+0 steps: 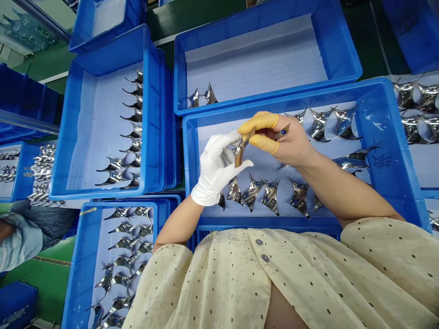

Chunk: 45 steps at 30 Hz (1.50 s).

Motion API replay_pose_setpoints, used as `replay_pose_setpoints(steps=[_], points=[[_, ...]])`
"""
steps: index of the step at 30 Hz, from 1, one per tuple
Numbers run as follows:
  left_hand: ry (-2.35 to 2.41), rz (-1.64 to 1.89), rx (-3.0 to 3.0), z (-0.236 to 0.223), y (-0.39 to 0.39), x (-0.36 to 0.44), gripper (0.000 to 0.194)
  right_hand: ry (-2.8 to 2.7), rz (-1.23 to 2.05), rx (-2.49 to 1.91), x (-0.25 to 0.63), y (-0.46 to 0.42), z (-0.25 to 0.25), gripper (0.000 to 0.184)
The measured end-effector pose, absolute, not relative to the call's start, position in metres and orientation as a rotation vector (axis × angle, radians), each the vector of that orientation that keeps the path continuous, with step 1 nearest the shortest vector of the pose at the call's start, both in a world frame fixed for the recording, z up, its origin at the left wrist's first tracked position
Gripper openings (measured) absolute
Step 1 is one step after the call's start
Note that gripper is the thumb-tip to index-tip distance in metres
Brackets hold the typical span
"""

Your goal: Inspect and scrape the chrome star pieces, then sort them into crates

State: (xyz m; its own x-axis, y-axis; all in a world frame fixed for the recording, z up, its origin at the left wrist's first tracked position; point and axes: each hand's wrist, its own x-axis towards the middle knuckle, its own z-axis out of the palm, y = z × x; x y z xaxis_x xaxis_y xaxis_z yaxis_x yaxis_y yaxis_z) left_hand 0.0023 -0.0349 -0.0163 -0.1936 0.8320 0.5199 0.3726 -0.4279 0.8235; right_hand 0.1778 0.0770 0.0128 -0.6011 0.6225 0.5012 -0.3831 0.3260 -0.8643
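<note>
Fingers (pixel 259 122) in yellow cots on the right hand (pixel 291 139), thumb and index finger, pinch the far end of a curved, polished metal piece (pixel 239 155), while the white-gloved left hand (pixel 216 160) grips its near part between thumb and bent fingers. Both hands and the metal piece are above the near blue plastic crate (pixel 399 146), the largest thing here. Just beyond it, the far blue crate (pixel 254 27) has two shiny pieces (pixel 209 94) at its left end, on a white liner (pixel 257 59). To the left, the left blue crate (pixel 154 123) carries a column of similar pieces along its right side, doubled at the near end. Nearer, the near-left blue crate (pixel 73 269) holds two uneven columns of them. Inside the near crate, pointed four-cornered metal pieces (pixel 299 196) line the near side, with others at the far right. Smallest, a pointed item (pixel 283 131) with a blue spot rests against the right hand; its kind cannot be told.
</note>
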Motion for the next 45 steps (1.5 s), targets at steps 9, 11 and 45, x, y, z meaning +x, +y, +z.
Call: replay_pose_setpoints(steps=[9, 11, 45], points=[[1.228, 1.654, 1.063, 0.001, -0.036, 0.010, 0.043, -1.833, 1.425, -0.279, 0.181, 0.072, 0.007, 0.050], [1.152, 1.636, 1.051, 0.001, -0.034, 0.010, 0.042, -1.882, 1.341, -0.361, 0.182, 0.072, 0.008, 0.043], [0.860, 1.463, 0.689, 0.005, -0.035, 0.012, 0.048, -2.084, 0.858, -0.173, 0.177, 0.064, 0.016, 0.017]])
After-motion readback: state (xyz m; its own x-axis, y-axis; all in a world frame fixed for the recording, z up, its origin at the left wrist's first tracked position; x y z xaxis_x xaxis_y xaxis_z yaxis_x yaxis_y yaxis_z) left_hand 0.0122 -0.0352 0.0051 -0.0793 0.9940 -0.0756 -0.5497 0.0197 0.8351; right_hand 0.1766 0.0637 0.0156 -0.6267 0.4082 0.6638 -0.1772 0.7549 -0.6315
